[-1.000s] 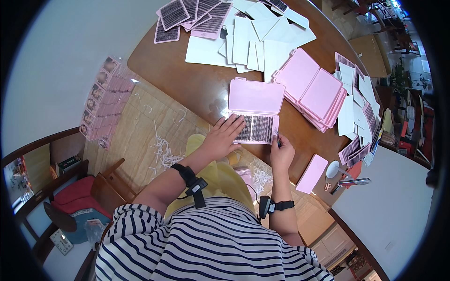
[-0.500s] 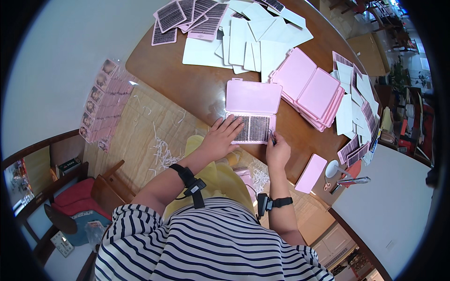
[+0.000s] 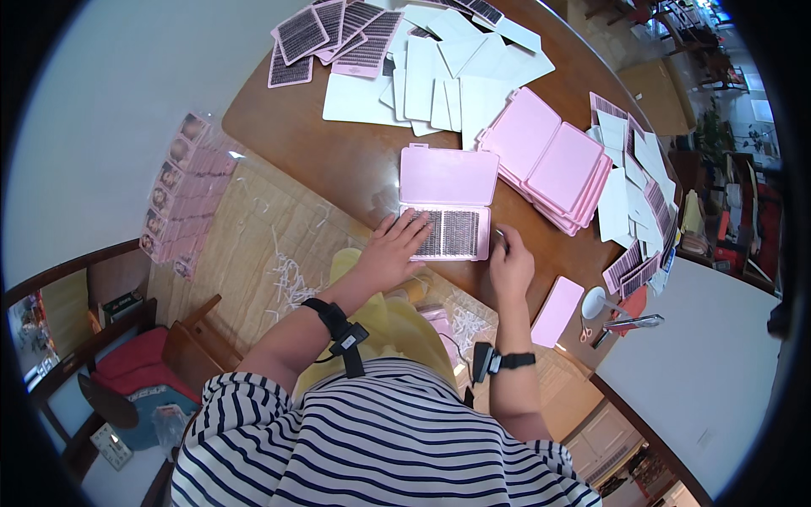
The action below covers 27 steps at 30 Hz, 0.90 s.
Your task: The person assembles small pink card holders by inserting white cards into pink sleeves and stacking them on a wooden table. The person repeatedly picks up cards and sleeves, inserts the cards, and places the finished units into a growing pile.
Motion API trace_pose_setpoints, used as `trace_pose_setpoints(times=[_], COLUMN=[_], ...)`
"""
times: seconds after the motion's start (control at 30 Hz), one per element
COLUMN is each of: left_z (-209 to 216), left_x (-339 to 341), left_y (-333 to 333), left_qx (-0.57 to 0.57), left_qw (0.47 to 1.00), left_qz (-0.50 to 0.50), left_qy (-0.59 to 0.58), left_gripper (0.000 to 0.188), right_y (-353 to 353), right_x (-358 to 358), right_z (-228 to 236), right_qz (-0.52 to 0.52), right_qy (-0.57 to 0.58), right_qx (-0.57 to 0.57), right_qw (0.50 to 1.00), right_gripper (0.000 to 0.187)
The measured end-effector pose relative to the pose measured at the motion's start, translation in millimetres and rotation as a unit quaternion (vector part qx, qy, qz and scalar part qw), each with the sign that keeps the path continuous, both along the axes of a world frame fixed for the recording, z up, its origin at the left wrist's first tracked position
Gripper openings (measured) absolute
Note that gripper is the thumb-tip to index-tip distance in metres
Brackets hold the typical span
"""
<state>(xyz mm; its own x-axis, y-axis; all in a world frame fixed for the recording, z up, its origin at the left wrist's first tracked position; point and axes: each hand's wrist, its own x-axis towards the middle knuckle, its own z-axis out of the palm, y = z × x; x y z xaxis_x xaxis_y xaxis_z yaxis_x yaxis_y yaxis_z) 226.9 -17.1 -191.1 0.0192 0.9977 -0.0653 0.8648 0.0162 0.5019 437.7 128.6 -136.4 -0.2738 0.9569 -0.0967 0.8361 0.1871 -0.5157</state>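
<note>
An open pink case (image 3: 449, 176) lies on the brown table in front of me, its lid folded back away from me. In its near half sits a card of false eyelashes (image 3: 462, 233), with dark clusters in two blocks of rows. My left hand (image 3: 392, 252) rests on the card's left side, fingers stretched out and spread. Just right of the case, apart from it, my right hand (image 3: 513, 269) is closed around a slim dark tool (image 3: 503, 241); its exact kind is too small to tell.
Stacked open pink cases (image 3: 568, 173) stand right of the case. White cards (image 3: 422, 80) and eyelash cards (image 3: 302, 36) are heaped behind. A pink box (image 3: 557, 311), orange-handled scissors (image 3: 585, 335) and a white disc (image 3: 593, 302) lie at right. Paper strips (image 3: 290, 279) litter the floor.
My right hand has moved right with the slim dark tool, off the right edge of the eyelash card. The left hand stays on the card.
</note>
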Motion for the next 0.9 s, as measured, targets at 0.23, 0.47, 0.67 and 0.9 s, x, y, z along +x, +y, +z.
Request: trace_pose_setpoints(times=[0.23, 0.47, 0.67, 0.9], left_z=[-9, 1, 29, 67], left_x=[0, -1, 0, 31], left_y=[-1, 3, 5, 45], left_qx=[0.008, 0.024, 0.016, -0.034], left_qw=[1.000, 0.999, 1.000, 0.983], left_qz=[0.001, -0.008, -0.021, 0.003], left_qy=[0.029, 0.025, 0.001, -0.183], left_gripper=[0.075, 0.076, 0.079, 0.059], right_y=[-3, 23, 170, 160], right_x=[5, 92, 197, 213], right_z=[-8, -16, -37, -30], right_qz=[0.191, -0.243, -0.513, -0.523], right_qy=[-0.221, 0.268, 0.485, 0.575], right_qx=[-0.051, 0.007, -0.175, -0.152], right_qw=[0.955, 0.932, 0.687, 0.611], right_gripper=[0.022, 0.023, 0.030, 0.023])
